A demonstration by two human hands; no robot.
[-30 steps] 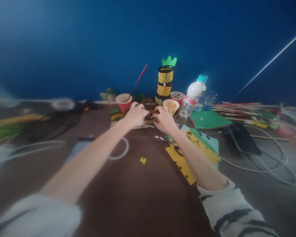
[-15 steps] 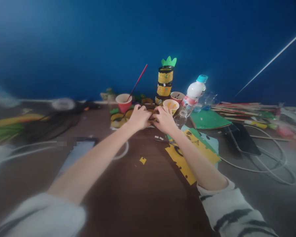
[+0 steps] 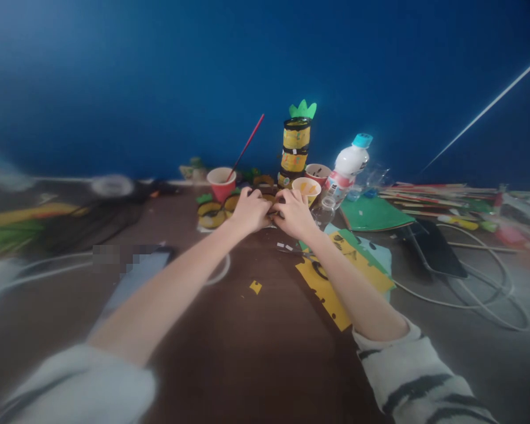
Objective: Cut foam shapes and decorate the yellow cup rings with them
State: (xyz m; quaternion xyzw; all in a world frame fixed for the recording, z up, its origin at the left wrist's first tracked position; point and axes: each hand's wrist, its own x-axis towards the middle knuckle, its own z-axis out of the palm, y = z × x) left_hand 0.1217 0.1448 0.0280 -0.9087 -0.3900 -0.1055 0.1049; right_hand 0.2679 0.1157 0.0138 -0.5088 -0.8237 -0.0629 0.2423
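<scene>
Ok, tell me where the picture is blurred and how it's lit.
Head view: both side edges smeared, left sleeve soft, bottle crisper; dim light, blue wall paler at upper left; a pixelated patch left of the left forearm.

1. Table point(image 3: 256, 359), far side: left hand point(image 3: 251, 211) and right hand point(image 3: 295, 213) side by side.
2. Left of left hand: two low cylinders point(image 3: 210, 215). Behind them, a cup point(image 3: 222, 191) with a stick point(image 3: 248, 144) standing in it.
3. Behind right hand: stacked tower point(image 3: 296, 138); front cup point(image 3: 307, 188) before it to the right, rear cup point(image 3: 318, 172) behind that.
4. Right of both: bottle point(image 3: 350, 160).
5. Right forearm above overlapping paper sheets point(image 3: 335, 309); scissors point(image 3: 319, 271) partly on them.
6. Farther right: phone point(image 3: 444, 256), sticks point(image 3: 437, 195) behind it.
7. Between forearms: paper scrap point(image 3: 255, 287).
</scene>
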